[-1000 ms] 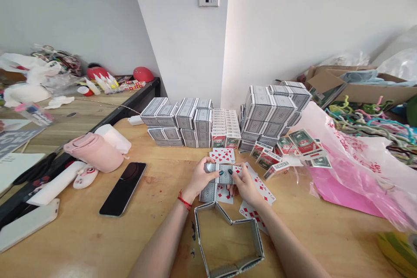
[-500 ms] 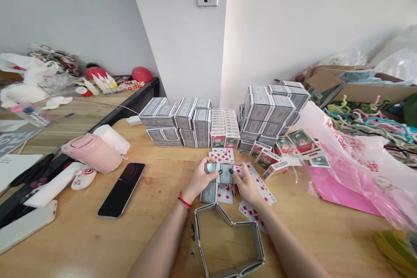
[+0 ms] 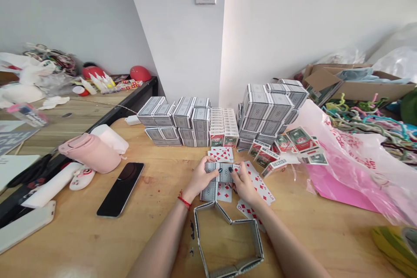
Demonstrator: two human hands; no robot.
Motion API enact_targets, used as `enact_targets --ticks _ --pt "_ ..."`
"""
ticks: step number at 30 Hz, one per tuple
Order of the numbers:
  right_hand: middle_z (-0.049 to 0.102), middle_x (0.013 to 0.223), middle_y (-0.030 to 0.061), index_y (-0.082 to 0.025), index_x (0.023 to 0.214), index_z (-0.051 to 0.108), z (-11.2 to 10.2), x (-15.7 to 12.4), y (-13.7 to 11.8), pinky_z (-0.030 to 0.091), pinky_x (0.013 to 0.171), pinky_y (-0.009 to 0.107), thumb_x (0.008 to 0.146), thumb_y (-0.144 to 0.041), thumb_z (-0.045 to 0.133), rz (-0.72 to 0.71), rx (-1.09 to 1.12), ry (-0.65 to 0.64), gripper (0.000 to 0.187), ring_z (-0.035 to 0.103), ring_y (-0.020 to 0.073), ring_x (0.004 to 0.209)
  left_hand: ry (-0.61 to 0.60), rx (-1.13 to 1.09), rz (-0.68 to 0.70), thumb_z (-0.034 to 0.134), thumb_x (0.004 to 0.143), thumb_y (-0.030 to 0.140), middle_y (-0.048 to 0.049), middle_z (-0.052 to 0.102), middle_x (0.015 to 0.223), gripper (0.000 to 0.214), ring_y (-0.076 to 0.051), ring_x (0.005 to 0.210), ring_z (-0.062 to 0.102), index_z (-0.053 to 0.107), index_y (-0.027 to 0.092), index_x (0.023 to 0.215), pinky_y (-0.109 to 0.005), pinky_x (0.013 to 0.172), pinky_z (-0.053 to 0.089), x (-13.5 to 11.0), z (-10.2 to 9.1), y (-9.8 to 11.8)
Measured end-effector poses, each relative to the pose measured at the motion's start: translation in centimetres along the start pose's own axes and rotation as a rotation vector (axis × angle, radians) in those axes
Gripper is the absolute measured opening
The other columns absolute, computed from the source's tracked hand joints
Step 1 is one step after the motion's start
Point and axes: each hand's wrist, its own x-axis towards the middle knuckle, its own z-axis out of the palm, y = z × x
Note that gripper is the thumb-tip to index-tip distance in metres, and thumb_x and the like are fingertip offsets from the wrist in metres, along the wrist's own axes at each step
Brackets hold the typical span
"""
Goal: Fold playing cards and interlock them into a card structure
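Pinch grip, left hand [image 3: 199,179] and right hand [image 3: 245,184] thumbing down opposite ends of the patterned cards [image 3: 225,176], probably just to keep them flat and lined up.

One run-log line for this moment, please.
left hand: holding grey-backed playing cards | right hand: thumb on same cards' right end | nearer wearer: card-built frame | right: face-up diamond cards | left: smartphone
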Motion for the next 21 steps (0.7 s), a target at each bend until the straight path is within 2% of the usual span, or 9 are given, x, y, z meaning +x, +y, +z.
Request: enact_targets --ticks 8,12,17,21 --pt "0.041 0.063 -0.0042 -0.026 0.087 0.035 -0.03 -0.08 -0.34 0.036 0.038 0.025 0.081 -0.051 0.042 -0.012 -0.001 0.001 0.027 0.038 0.011 0.045 -0.003 0.019 0.0 0.059 0.066 0.022 -0.0004 0.056 0.092 0.032 -0.016 0.082 0.051 0.051 0.02 0.097 -0.027 0.078 0.04 -0.11 0.24 -0.03" --pt "0.041 0.062 -0.0041 -0.026 0.089 0.036 -0.05 -0.14 -0.59 0.035 0.037 0.025 0.082 -0.05 0.041 -0.001 -0.009 0.005 0.026 0.037 0.0111 0.044 -0.006 0.034 0.001 0.059 0.067 0.023 -0.0008 0.056 0.094 0.032 -0.016 0.083 0.052 0.051 0.02 0.098 -0.027 0.078 0.04 -0.1 0.27 -0.02" --pt "0.043 0.066 -0.0021 -0.025 0.088 0.037 0.01 -0.17 -0.83 0.038 0.039 0.026 0.081 -0.049 0.042 -0.007 0.025 0.001 0.025 0.042 0.0132 0.05 0.005 0.045 0.016 0.06 0.067 0.024 -0.0021 0.056 0.099 0.031 -0.017 0.089 0.052 0.052 0.019 0.097 -0.028 0.082 0.039 -0.07 0.1 -0.04" --pt "0.04 0.06 -0.0046 -0.025 0.088 0.036 0.04 -0.1 -0.76 0.035 0.036 0.025 0.081 -0.049 0.043 0.016 0.064 -0.014 0.026 0.038 0.0109 0.042 0.005 0.039 0.032 0.062 0.067 0.026 -0.0023 0.057 0.098 0.031 -0.017 0.088 0.052 0.052 0.019 0.096 -0.029 0.082 0.039 0.02 0.2 -0.24"
